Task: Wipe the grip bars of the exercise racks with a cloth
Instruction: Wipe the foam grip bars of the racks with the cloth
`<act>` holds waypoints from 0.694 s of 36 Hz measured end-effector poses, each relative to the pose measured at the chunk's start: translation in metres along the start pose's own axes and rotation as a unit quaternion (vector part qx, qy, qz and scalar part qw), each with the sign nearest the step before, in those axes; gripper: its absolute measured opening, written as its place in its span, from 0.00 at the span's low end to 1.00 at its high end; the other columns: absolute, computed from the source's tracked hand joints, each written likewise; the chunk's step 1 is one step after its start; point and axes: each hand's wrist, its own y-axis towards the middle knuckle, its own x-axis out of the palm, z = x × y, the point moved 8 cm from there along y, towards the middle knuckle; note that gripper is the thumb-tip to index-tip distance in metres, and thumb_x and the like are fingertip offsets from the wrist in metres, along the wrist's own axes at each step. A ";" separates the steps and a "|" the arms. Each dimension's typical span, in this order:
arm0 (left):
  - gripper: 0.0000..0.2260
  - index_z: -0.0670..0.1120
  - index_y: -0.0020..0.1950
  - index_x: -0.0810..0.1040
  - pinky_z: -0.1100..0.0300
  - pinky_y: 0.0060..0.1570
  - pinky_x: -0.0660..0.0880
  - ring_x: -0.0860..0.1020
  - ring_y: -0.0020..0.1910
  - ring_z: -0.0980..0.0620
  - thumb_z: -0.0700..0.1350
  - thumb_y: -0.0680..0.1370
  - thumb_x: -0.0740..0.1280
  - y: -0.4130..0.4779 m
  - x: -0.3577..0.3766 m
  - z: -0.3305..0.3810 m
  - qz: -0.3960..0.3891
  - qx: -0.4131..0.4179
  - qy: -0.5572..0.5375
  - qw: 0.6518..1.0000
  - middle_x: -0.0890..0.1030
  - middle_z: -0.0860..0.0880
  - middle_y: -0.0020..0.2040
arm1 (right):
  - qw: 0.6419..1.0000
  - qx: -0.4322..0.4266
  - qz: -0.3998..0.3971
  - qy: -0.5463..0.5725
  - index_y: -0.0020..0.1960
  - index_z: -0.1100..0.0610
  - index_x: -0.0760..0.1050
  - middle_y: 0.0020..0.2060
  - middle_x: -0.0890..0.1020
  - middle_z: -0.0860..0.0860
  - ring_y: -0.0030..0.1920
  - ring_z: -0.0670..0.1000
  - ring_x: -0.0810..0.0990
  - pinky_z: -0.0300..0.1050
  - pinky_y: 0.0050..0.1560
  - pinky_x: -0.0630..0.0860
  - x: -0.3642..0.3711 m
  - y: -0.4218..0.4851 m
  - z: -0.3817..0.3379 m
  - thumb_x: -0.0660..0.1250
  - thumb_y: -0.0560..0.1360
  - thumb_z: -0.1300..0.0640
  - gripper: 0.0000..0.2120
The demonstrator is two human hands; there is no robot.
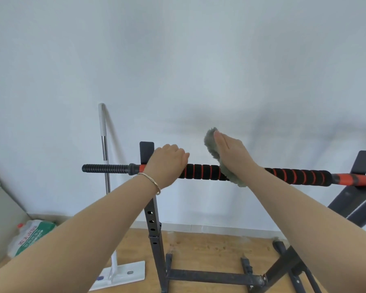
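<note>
Mop (pixel 106 166) leans on wall, well left of both hands; idle. Left hand (pixel 167 161): fingers curled over bar (pixel 201 171), above rack post (pixel 153 218), likely steadying it against rolling. Just right of them, cloth (pixel 212 144) drapes over the foam grip. Right hand (pixel 230 151): fingers straight, flat on cloth, pressing it for wiping.

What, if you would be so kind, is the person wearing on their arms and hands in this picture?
No sleeves are in view, and neither the left hand nor the right hand wears a glove. A thin, gold-coloured bangle circles the left wrist. The right wrist shows no jewellery, and no rings show on the visible parts of either hand.
</note>
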 end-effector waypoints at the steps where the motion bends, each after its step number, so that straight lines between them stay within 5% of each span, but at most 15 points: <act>1: 0.10 0.48 0.46 0.61 0.54 0.38 0.68 0.67 0.41 0.47 0.35 0.75 0.60 -0.001 0.002 -0.009 -0.009 0.000 -0.004 1.000 0.69 0.48 0.42 | 0.999 -0.030 -0.018 -0.009 0.56 0.49 0.79 0.47 0.84 0.44 0.45 0.52 0.81 0.47 0.51 0.76 0.006 -0.008 -0.010 0.49 0.84 0.43 0.21; 5: 0.09 0.49 0.47 0.66 0.55 0.39 0.71 0.75 0.44 0.48 0.35 0.76 0.60 -0.008 0.009 -0.015 -0.060 0.039 0.020 0.997 0.76 0.49 0.47 | 0.912 -0.162 -0.128 -0.354 0.52 0.49 0.69 0.45 0.76 0.44 0.46 0.52 0.75 0.48 0.43 0.70 0.054 -0.023 -0.020 0.44 0.81 0.43 0.17; 10: 0.10 0.47 0.54 0.71 0.54 0.46 0.75 0.74 0.48 0.49 0.34 0.78 0.57 -0.014 0.024 -0.007 -0.074 0.059 -0.022 0.995 0.75 0.48 0.52 | 0.833 -0.170 -0.062 -0.522 0.45 0.52 0.67 0.33 0.75 0.46 0.33 0.50 0.75 0.45 0.31 0.65 0.064 -0.027 0.000 0.45 0.77 0.28 0.29; 13: 0.13 0.43 0.62 0.71 0.54 0.51 0.74 0.71 0.56 0.47 0.35 0.79 0.57 -0.016 0.028 -0.008 -0.080 0.099 -0.057 0.990 0.73 0.47 0.58 | 0.842 -0.148 -0.068 -0.514 0.43 0.52 0.66 0.29 0.71 0.45 0.31 0.52 0.73 0.45 0.30 0.65 0.061 -0.017 -0.001 0.48 0.79 0.30 0.26; 16: 0.12 0.43 0.63 0.71 0.54 0.51 0.73 0.70 0.57 0.47 0.36 0.81 0.55 -0.013 0.029 -0.008 -0.093 0.101 -0.073 0.988 0.73 0.46 0.60 | 0.850 -0.155 -0.073 -0.499 0.52 0.47 0.66 0.28 0.65 0.46 0.30 0.52 0.75 0.44 0.27 0.70 0.064 -0.017 -0.009 0.65 0.79 0.43 0.12; 18: 0.12 0.44 0.64 0.71 0.54 0.50 0.73 0.71 0.57 0.47 0.38 0.81 0.55 -0.012 0.031 -0.008 -0.093 0.087 -0.074 0.989 0.73 0.47 0.60 | 0.863 -0.109 -0.080 -0.486 0.58 0.45 0.66 0.33 0.70 0.46 0.37 0.53 0.78 0.45 0.33 0.74 0.061 -0.014 0.000 0.58 0.83 0.47 0.06; 21: 0.13 0.44 0.64 0.71 0.52 0.49 0.74 0.71 0.56 0.47 0.37 0.81 0.56 -0.012 0.031 -0.007 -0.087 0.078 -0.070 0.991 0.73 0.47 0.59 | 0.894 0.012 -0.118 -0.431 0.47 0.53 0.73 0.38 0.76 0.47 0.45 0.54 0.77 0.47 0.44 0.72 0.055 -0.005 0.007 0.46 0.84 0.45 0.20; 25: 0.14 0.44 0.64 0.71 0.51 0.51 0.75 0.71 0.57 0.47 0.36 0.80 0.57 -0.013 0.032 -0.006 -0.073 0.085 -0.079 0.991 0.73 0.47 0.60 | 0.929 0.093 -0.098 -0.345 0.44 0.59 0.73 0.42 0.78 0.51 0.46 0.54 0.75 0.48 0.43 0.68 0.052 0.008 0.018 0.48 0.84 0.48 0.22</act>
